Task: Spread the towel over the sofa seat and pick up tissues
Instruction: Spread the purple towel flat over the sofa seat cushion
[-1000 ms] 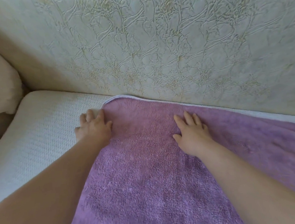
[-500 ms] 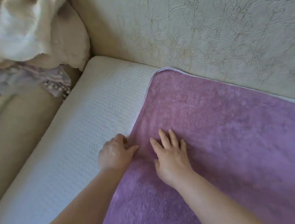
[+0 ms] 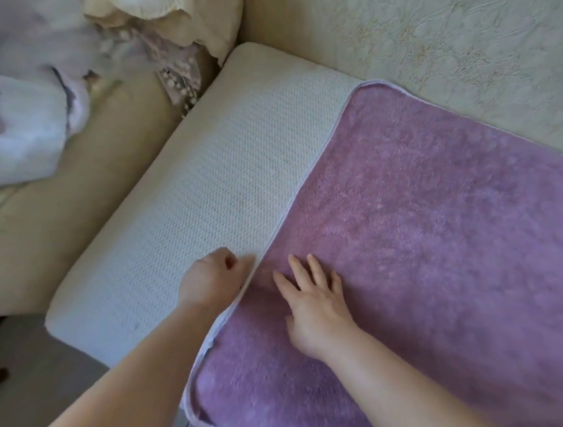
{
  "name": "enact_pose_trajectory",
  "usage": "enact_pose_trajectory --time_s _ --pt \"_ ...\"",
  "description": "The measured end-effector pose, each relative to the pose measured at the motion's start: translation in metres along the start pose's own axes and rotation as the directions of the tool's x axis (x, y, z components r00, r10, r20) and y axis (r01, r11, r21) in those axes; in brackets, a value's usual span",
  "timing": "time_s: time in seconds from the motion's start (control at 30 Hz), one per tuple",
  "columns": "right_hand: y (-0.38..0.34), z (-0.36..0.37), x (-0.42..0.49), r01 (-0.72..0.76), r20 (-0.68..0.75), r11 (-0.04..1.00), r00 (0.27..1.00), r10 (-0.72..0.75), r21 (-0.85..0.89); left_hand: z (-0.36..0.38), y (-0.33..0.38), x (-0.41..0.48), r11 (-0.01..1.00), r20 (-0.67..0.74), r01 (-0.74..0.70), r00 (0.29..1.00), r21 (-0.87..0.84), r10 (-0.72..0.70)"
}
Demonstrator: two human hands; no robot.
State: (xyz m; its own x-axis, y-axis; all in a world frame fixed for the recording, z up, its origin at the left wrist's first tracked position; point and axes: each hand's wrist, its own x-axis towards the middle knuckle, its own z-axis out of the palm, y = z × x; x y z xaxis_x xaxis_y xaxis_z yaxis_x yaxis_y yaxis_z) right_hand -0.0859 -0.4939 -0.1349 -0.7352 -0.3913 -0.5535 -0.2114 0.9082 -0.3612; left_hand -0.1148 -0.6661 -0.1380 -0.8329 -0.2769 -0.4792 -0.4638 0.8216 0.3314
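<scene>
A purple towel (image 3: 438, 233) with a pale hem lies flat over the right part of the white knitted sofa seat (image 3: 203, 193). My left hand (image 3: 212, 277) rests at the towel's left edge with its fingers curled, thumb and fingers pinching the hem. My right hand (image 3: 315, 302) lies flat on the towel just right of that edge, fingers spread. No tissues are in view.
The cream patterned sofa back (image 3: 445, 35) rises behind the seat. A beige armrest (image 3: 67, 198) stands at the left, with a cream cushion (image 3: 187, 13) and a heap of pale lilac and white fabric (image 3: 16, 110) on it. Grey floor (image 3: 33, 388) shows at the lower left.
Both hands have slid from the towel's far corner toward me along its left edge. The view has swung left and back, bringing the armrest and fabric heap into sight.
</scene>
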Motion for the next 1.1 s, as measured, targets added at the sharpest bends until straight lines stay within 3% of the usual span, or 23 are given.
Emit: enact_pose_trajectory --time_s 0.03,0.13,0.27,0.43,0.5,0.63,0.77,0.9,0.97,1.1 --pt "-0.004 0.005 -0.006 0.011 0.006 1.000 1.000 -0.011 -0.008 -0.001 -0.008 -0.010 1.000 0.055 0.007 0.998 -0.001 -0.007" --pt "-0.017 0.017 -0.021 0.069 0.021 0.997 0.997 -0.068 -0.032 0.004 -0.037 -0.040 0.977 0.188 -0.013 0.982 0.211 -0.028" --pt "-0.026 0.038 -0.039 0.174 0.073 0.980 0.983 -0.168 -0.095 0.012 -0.069 -0.073 0.966 0.171 0.118 0.972 0.231 -0.159" --pt "-0.012 0.066 -0.083 0.253 0.117 0.954 0.965 -0.236 -0.164 0.034 -0.093 -0.118 0.939 0.039 0.344 0.938 0.028 -0.345" --pt "-0.006 0.075 -0.099 0.276 0.116 0.942 0.959 -0.258 -0.190 0.046 -0.100 -0.130 0.900 -0.061 0.412 0.904 -0.140 -0.423" --pt "-0.002 0.092 -0.118 0.290 0.094 0.929 0.957 -0.275 -0.231 0.065 -0.107 -0.140 0.752 -0.119 0.438 0.822 -0.492 -0.557" --pt "0.001 0.117 -0.136 0.276 -0.098 0.932 0.947 -0.305 -0.235 0.078 -0.096 -0.155 0.433 0.112 0.445 0.787 -0.784 -0.607" --pt "0.017 0.143 -0.163 0.226 -0.305 0.954 0.910 -0.280 -0.199 0.110 -0.071 -0.188 0.172 0.371 0.503 0.792 -0.847 -0.485" --pt "0.026 0.152 -0.180 0.145 -0.348 0.964 0.912 -0.217 -0.221 0.129 -0.061 -0.204 0.126 0.453 0.546 0.785 -0.828 -0.422" --pt "0.041 0.167 -0.205 -0.022 -0.393 0.970 0.916 -0.078 -0.243 0.150 -0.052 -0.221 0.168 0.500 0.596 0.770 -0.785 -0.396"
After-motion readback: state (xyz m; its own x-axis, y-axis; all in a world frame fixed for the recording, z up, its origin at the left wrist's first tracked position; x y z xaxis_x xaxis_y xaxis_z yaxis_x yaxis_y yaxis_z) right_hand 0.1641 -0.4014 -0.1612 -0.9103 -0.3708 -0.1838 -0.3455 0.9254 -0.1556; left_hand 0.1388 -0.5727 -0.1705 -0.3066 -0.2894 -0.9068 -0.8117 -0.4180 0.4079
